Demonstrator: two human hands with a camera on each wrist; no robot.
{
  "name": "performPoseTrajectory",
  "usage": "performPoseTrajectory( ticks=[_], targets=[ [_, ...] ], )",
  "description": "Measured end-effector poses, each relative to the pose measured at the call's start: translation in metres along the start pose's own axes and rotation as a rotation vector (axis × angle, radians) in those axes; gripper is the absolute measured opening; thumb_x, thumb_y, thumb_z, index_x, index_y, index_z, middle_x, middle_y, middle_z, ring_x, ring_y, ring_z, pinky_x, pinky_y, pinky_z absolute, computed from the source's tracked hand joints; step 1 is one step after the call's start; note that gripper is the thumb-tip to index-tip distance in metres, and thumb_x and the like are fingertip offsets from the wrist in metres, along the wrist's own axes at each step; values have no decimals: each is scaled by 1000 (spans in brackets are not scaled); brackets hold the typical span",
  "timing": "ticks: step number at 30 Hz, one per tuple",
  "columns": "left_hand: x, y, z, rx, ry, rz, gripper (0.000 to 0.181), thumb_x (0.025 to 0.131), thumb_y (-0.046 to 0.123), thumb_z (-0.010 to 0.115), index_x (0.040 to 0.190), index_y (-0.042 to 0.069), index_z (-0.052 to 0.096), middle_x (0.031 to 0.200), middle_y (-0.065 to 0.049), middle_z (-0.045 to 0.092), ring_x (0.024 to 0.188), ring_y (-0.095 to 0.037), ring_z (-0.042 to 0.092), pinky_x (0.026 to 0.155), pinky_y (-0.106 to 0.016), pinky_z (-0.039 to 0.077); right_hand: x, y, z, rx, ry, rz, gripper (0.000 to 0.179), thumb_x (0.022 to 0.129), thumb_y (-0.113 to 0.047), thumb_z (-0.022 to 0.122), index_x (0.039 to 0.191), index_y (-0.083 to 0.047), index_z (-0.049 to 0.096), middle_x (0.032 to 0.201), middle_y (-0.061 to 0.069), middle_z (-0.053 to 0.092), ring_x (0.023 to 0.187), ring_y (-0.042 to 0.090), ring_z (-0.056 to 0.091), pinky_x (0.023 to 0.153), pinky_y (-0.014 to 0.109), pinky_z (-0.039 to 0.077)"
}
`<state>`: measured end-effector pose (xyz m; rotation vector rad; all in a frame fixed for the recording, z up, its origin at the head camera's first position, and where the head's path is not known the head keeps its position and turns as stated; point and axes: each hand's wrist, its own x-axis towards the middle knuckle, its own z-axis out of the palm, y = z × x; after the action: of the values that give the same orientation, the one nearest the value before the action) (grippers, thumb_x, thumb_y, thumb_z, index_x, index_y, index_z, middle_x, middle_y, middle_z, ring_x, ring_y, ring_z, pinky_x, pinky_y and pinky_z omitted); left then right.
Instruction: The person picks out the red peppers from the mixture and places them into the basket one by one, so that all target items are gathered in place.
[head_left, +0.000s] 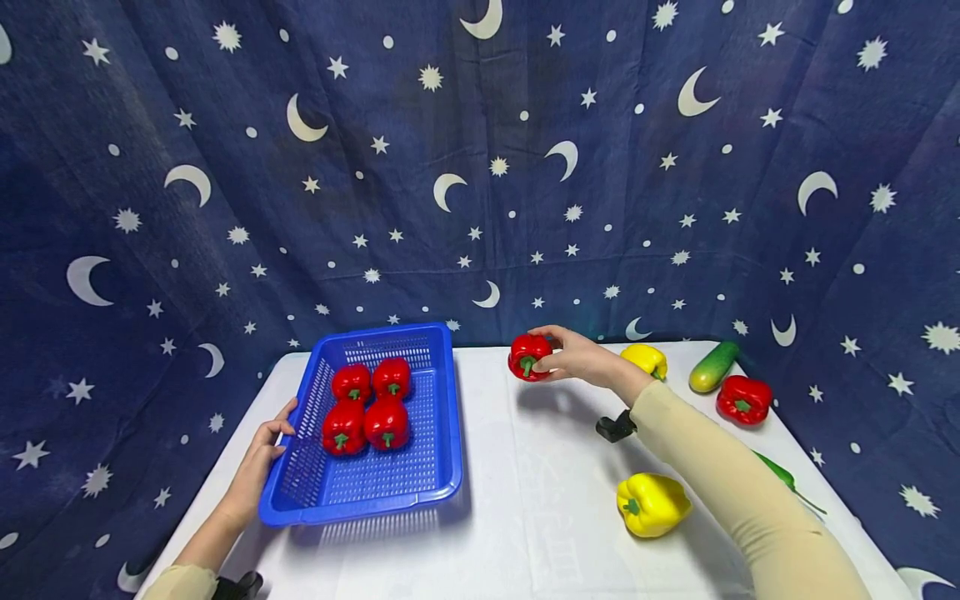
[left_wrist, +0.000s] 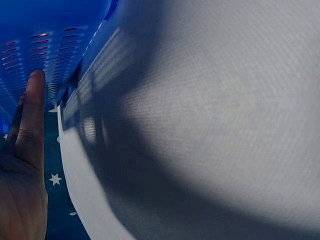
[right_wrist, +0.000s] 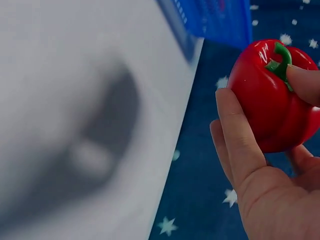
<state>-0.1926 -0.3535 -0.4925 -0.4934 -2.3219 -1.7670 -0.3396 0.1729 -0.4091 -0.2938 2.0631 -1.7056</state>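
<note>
My right hand [head_left: 581, 358] grips a red bell pepper [head_left: 529, 357] above the table, thumb beside its green stem. The right wrist view shows the same bell pepper [right_wrist: 270, 105] between thumb and fingers. At the left, my left hand [head_left: 258, 462] touches the side of a blue plastic basket [head_left: 453, 433]. Seen from the left wrist, its straight fingers [left_wrist: 34, 115] lie against the slotted outer wall [left_wrist: 55, 45]; the thumb is hidden there. Inside the basket sit several red bell peppers [head_left: 387, 422], grouped toward the left and middle.
On the white table [head_left: 517, 517], a yellow bell pepper [head_left: 652, 504] lies near the right forearm and another yellow one [head_left: 647, 360] behind the wrist. Far right are a green-yellow cucumber-like vegetable [head_left: 713, 367], a red bell pepper [head_left: 744, 400] and a green chili [head_left: 780, 472]. A starry curtain [head_left: 495, 167] hangs behind.
</note>
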Motion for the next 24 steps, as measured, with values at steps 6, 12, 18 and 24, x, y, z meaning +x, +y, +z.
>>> performPoseTrajectory(
  ticks=[6, 12, 18, 24],
  targets=[
    [0, 1, 1, 9, 4, 0, 23, 96, -9, 25, 117, -8, 35, 169, -11, 19, 146, 2, 23, 104, -13, 25, -6, -20, 24, 87, -54, -13, 76, 84, 4, 74, 151, -4, 38, 141, 25, 42, 121, 40, 56, 91, 48, 54],
    [0, 0, 1, 12, 6, 14, 23, 95, -10, 25, 116, -7, 35, 169, -11, 20, 145, 3, 23, 104, -13, 24, -10, -35, 49, 141, -131, -29, 75, 84, 3, 76, 150, -7, 41, 142, 23, 44, 125, 39, 54, 91, 48, 54],
    [0, -1, 0, -12, 1, 27, 22, 96, -10, 25, 115, -8, 35, 169, -13, 20, 145, 2, 23, 103, -14, 26, -9, -45, 78, 169, -197, -42, 73, 83, 3, 74, 148, -7, 43, 137, 22, 47, 122, 36, 57, 91, 49, 53],
    [1, 0, 0, 3, 3, 21, 22, 96, -9, 25, 115, -7, 35, 169, -13, 19, 145, 2, 23, 104, -13, 25, -7, -55, 110, 127, -258, -40, 76, 81, 4, 76, 148, -10, 44, 134, 21, 49, 117, 34, 62, 89, 49, 54]
  ],
)
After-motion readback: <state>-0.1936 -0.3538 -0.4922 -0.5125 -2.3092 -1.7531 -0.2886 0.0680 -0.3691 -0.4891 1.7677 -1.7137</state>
